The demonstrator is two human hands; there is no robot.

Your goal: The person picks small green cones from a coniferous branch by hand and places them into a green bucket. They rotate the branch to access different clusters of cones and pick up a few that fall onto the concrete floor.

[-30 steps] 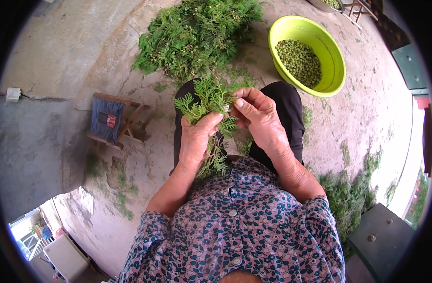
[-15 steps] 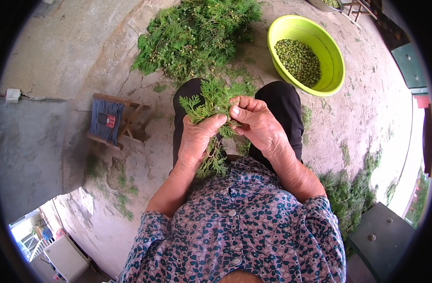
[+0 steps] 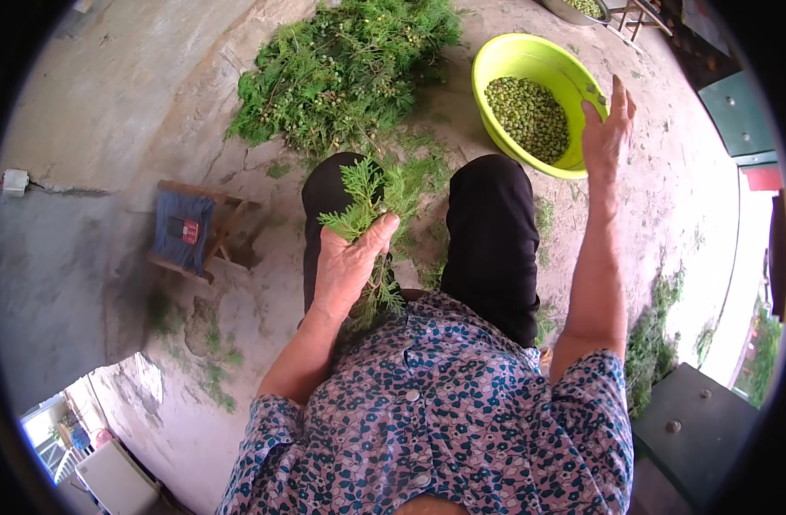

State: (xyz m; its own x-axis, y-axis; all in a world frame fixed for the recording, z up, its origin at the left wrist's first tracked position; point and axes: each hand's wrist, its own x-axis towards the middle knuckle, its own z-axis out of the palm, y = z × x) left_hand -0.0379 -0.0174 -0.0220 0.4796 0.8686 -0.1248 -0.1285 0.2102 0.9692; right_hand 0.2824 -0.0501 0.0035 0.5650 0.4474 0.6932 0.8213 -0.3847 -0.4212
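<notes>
My left hand [image 3: 348, 262] is closed round a leafy green cypress sprig [image 3: 361, 200] above my left knee. Flat fronds stick out above the thumb, and more hang below the fist. At the right rim of a yellow-green plastic basin [image 3: 502, 56], my right hand [image 3: 610, 133] is stretched out with fingers apart. Just beside its fingertips, inside the basin wall, are small greenish cones [image 3: 591, 88], apparently in the air. Many round green cones [image 3: 528, 118] lie in the bottom of the basin.
A big heap of cypress branches [image 3: 341, 73] lies ahead on the concrete floor. To the left stands a folding stool [image 3: 184, 227] with a phone-like device [image 3: 183, 229] on it. A metal bowl [image 3: 573, 10] is at the top right, and stripped greenery [image 3: 653, 348] lies at right.
My right hand has left the sprig and swung out right to the basin, its fingers opening from a pinch. My left hand keeps hold of the sprig. The whole view has shifted slightly.
</notes>
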